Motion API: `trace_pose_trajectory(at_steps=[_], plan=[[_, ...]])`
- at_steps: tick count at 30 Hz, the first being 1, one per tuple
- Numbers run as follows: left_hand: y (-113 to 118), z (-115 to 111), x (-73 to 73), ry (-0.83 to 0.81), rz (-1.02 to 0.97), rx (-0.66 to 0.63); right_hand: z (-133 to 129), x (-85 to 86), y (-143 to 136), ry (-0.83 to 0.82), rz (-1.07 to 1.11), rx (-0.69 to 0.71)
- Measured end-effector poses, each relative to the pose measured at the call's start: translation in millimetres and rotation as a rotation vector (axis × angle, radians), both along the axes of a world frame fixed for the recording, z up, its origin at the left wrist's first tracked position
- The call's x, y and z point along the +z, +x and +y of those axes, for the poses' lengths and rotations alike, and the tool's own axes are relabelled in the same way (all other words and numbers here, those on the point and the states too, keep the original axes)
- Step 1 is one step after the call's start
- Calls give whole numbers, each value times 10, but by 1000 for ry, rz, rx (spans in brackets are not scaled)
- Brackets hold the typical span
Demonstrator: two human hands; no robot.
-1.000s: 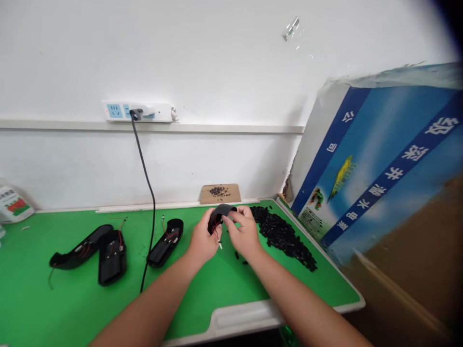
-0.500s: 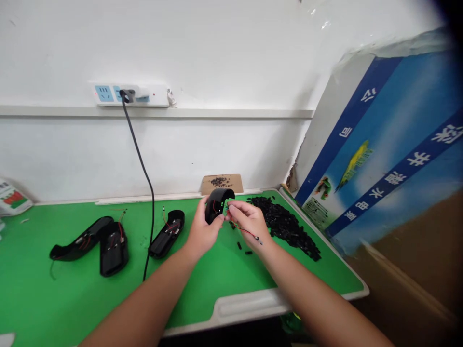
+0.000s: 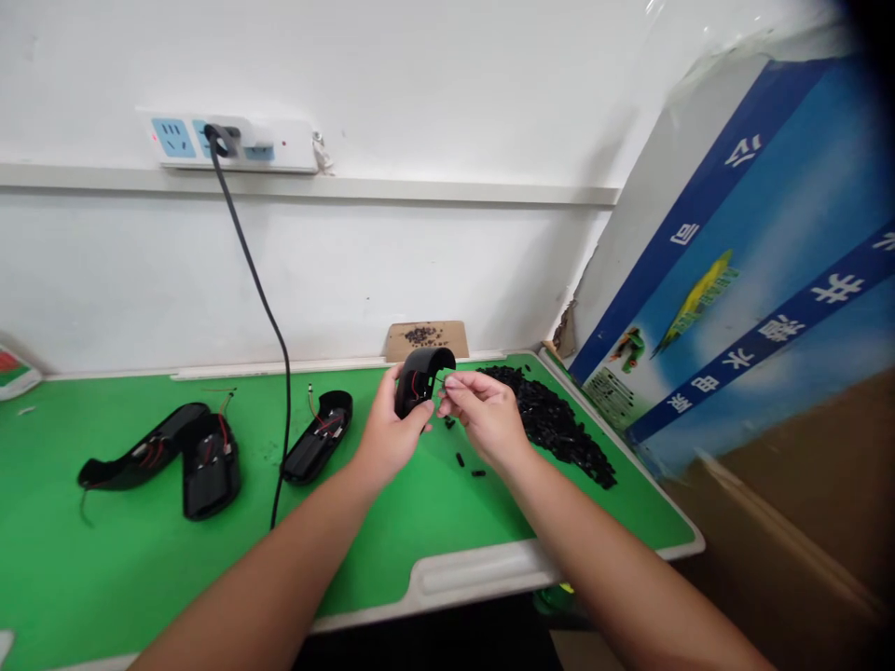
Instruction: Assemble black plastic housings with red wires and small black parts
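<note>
My left hand (image 3: 392, 424) is closed around a black curved plastic housing (image 3: 428, 362), held above the green table with its hollow side facing right. Red wires show inside the housing. At its open edge, my right hand (image 3: 486, 410) pinches a thin wire (image 3: 440, 380) between thumb and fingers; the wire's far end is hidden. Left of my hands lies a similar housing with wires (image 3: 322, 438). Farther left, two more, a curved housing (image 3: 144, 452) and another housing (image 3: 212, 471), touch each other.
A heap of small black parts (image 3: 566, 429) lies on the green table (image 3: 392, 559) at right, with a few loose ones nearby. A black cable (image 3: 253, 270) hangs from the power strip (image 3: 294, 149) onto the table. A large blue box (image 3: 734, 252) stands at right.
The red wire that hung below my right hand no longer shows. My right fingers are pinched closer at the housing's edge. The view has shifted slightly; the other housings lie as before.
</note>
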State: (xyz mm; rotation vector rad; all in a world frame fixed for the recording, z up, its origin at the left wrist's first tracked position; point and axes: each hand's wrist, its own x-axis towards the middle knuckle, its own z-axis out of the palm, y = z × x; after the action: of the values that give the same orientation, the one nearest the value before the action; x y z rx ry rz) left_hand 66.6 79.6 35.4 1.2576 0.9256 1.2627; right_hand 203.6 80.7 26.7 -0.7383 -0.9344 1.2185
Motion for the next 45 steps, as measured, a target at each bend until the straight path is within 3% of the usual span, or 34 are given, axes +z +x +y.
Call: trace_pose_trajectory(at_steps=[5,13,16,24,32,38,45], plan=[[9,-42,24,-17,-25,-36,21,-37,-13,-12,-89,12],[19,-67,29,0,14,-60,-5,-38,-15,147,-352,-240],[21,-79,36,-6,14,-61,-5,-40,-24,159,-387,-274],[3,-97,23,-8,-4,-106,0,-18,15,38,-285,-155],[11,-111,49,3,-41,-161,6,-38,-1,89,-188,-163],[14,-111,52,-31,-60,-170,12,-36,77,93,-190,-93],[5,-108,54,-25,-32,-180,-4,-9,140,202,-300,-83]])
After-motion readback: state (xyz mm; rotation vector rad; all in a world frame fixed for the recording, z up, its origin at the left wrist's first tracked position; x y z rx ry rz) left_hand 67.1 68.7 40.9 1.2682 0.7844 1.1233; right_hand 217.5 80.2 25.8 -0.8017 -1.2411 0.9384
